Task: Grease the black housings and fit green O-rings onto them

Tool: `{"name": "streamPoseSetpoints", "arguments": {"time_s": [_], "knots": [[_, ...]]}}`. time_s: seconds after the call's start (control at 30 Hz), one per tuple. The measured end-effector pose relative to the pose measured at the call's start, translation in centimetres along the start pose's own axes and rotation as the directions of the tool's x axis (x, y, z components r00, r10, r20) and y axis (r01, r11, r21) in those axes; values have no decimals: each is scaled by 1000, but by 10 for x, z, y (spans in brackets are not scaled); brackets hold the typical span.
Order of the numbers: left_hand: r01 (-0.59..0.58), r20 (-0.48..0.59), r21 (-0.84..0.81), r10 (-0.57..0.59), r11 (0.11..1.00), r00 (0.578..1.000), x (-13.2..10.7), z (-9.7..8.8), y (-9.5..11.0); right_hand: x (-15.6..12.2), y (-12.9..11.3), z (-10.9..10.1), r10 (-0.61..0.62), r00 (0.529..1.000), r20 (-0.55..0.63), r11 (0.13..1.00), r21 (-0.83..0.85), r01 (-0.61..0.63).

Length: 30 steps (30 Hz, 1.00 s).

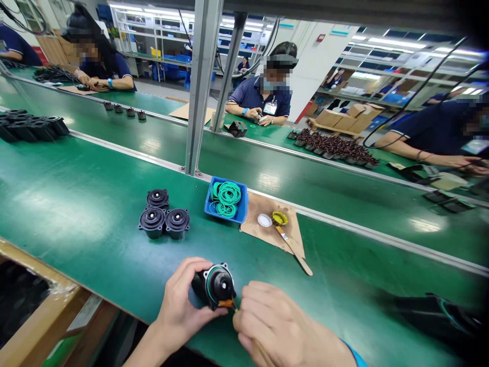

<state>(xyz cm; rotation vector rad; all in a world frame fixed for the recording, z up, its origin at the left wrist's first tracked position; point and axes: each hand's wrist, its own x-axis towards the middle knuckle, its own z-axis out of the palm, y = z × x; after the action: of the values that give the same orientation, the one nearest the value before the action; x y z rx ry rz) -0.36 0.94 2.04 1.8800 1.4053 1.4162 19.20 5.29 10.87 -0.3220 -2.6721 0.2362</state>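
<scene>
My left hand (pixel 183 300) is wrapped around a black round pump housing (pixel 222 284), tilted so that its stepped face points toward my right hand. A green O-ring (pixel 208 285) runs around the housing's rim. In my right hand (pixel 271 318) is a slim wooden-handled brush (pixel 263 352); its orange-brown tip touches or nearly touches the lower edge of the housing's face. My fingers cover much of the handle. Beyond my left hand, three similar black housings (pixel 164 216) stand grouped on the green table (pixel 95 204).
A blue bin (pixel 244 211) holds green O-rings (pixel 228 194). Beside it, cardboard (pixel 252 224) carries a white lid (pixel 264 220), a yellow cap (pixel 279 218) and another brush (pixel 294 250). More black parts (pixel 439 316) lie at right. A metal post (pixel 196 92) rises ahead; co-workers sit opposite.
</scene>
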Motion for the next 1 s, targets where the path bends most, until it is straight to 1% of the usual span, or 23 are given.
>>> {"name": "streamPoseSetpoints", "arguments": {"time_s": [0.07,0.1,0.13,0.17,0.2,0.27,0.3,0.33,0.37,0.43,0.5,0.6,0.67,0.77,0.83,0.9,1.0], "knots": [[51,10,-3,-51,999,999,-2,-2,-2,-3,6,-3,52,997,-57,997,66,-48],[74,9,-3,-73,997,997,-3,-3,-3,-6,9,-4,105,989,-105,986,137,-91],[89,5,-2,-89,996,996,-4,-3,-4,-8,11,-5,176,971,-162,963,231,-136],[93,0,0,-93,996,996,-5,-3,-4,-10,12,-4,259,942,-215,924,341,-176],[89,-4,3,-89,996,996,-6,-3,-4,-12,12,-3,347,902,-256,870,447,-208],[56,-5,14,-56,998,998,-7,-2,-2,-12,11,0,494,824,-277,761,596,-256],[32,-2,20,-32,999,999,-7,-1,-1,-11,10,1,533,807,-256,719,639,-273],[6,2,23,-6,1000,1000,-7,0,1,-8,8,2,553,802,-223,685,670,-286],[-17,8,25,17,1000,1000,-7,1,2,-5,7,3,561,807,-184,659,689,-301],[-50,21,27,49,998,999,-7,4,5,1,5,3,549,827,-120,641,695,-325],[-62,29,34,61,997,998,-6,6,7,6,5,5,527,844,-95,666,664,-341],[-76,20,41,76,996,997,-6,8,6,9,9,8,490,863,-124,738,586,-335],[-92,13,43,92,995,996,-6,8,5,10,13,9,466,868,-173,787,530,-316],[-120,16,42,119,992,993,-7,8,4,10,19,7,454,851,-263,845,431,-317],[-124,21,41,123,991,992,-8,8,3,9,19,4,468,831,-300,853,397,-337],[-122,27,43,121,992,992,-9,8,2,9,17,3,494,817,-296,833,432,-347],[-134,29,44,133,990,991,-7,8,1,11,12,4,493,833,-252,801,505,-321]]}}
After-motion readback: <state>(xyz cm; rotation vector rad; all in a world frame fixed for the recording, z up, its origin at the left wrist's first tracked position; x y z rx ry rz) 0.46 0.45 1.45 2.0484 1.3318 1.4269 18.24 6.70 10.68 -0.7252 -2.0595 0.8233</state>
